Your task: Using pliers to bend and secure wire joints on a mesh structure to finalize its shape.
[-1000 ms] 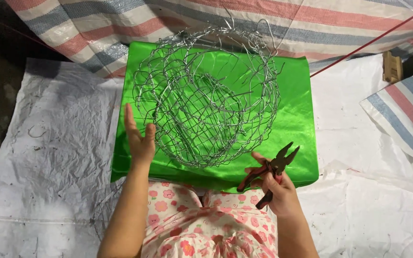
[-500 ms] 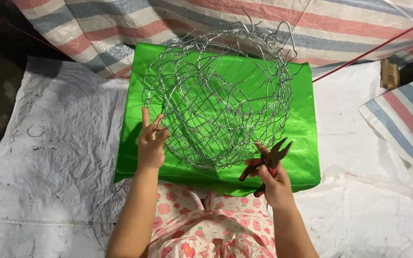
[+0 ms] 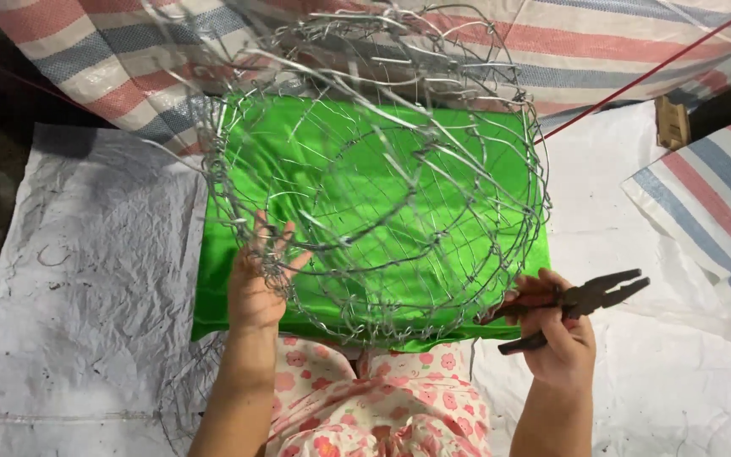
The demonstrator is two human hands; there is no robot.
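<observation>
A large round basket of woven silver wire mesh (image 3: 382,169) is lifted off the green cloth (image 3: 315,135) and fills the middle of the head view, its opening turned towards me. My left hand (image 3: 257,283) grips its lower left rim. My right hand (image 3: 562,334) holds a pair of dark pliers (image 3: 585,300) with red-brown handles, jaws pointing right, just beside the basket's lower right rim. Whether that hand also touches the wire cannot be told.
White crumpled sheeting (image 3: 78,288) covers the ground on both sides. Striped red, blue and white tarpaulin (image 3: 602,51) lies behind and at the right. A thin red cord (image 3: 662,63) crosses the upper right. A small brown block (image 3: 672,123) sits at the right. My floral-clothed lap (image 3: 374,406) is below.
The wire basket has been raised from the green cloth towards the camera. My left hand closed on its rim, and my right hand with the pliers moved out to the right.
</observation>
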